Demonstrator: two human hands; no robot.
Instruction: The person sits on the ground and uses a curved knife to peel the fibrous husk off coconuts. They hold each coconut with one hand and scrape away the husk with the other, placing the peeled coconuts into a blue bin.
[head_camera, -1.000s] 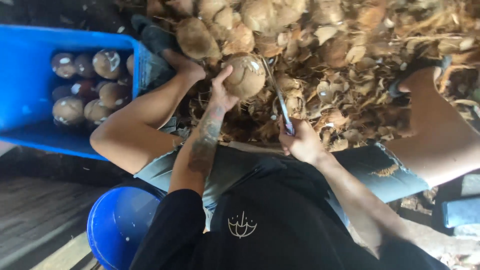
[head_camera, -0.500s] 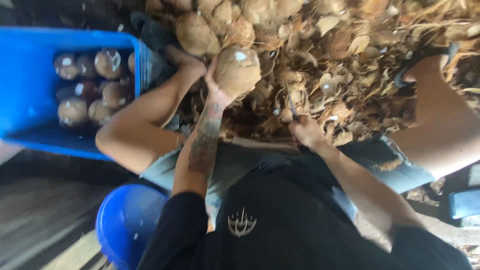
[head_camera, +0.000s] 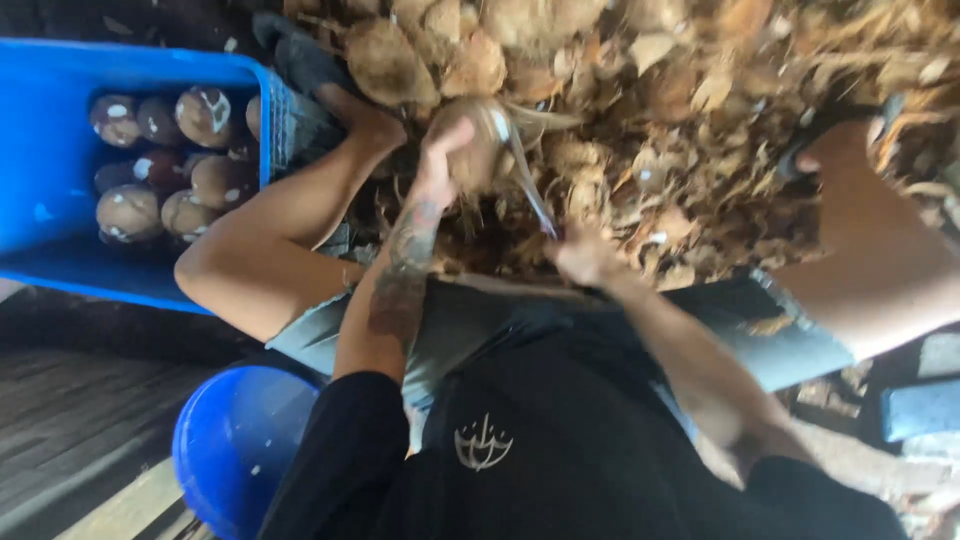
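left hand (head_camera: 440, 160) closed around a coconut (head_camera: 470, 145), fingers wrapped over its near side and holding it up above the husk pile (head_camera: 680, 130), between the knees. right hand (head_camera: 585, 255) gripped on the handle of a knife (head_camera: 525, 180), whose thin blade slants up from the hand to meet the right side of the coconut; both are blurred by motion, so the exact line of contact cannot be told. at the left, a blue crate (head_camera: 60, 260) holds a cluster of dark, husked coconuts (head_camera: 165, 165) lying against its near-right corner; a blue bucket (head_camera: 235, 445) sits below it, beside the left thigh. as a judgement, the step in hand is shaving the shell: it is done well when the cut runs away from the holding fingers, the left hand turns the coconut a little after each pass, and the thumb is kept off the blade's path. shallow, glancing passes would spare the flesh beneath, and a firm grip matters, since a round shell may roll under the blade.
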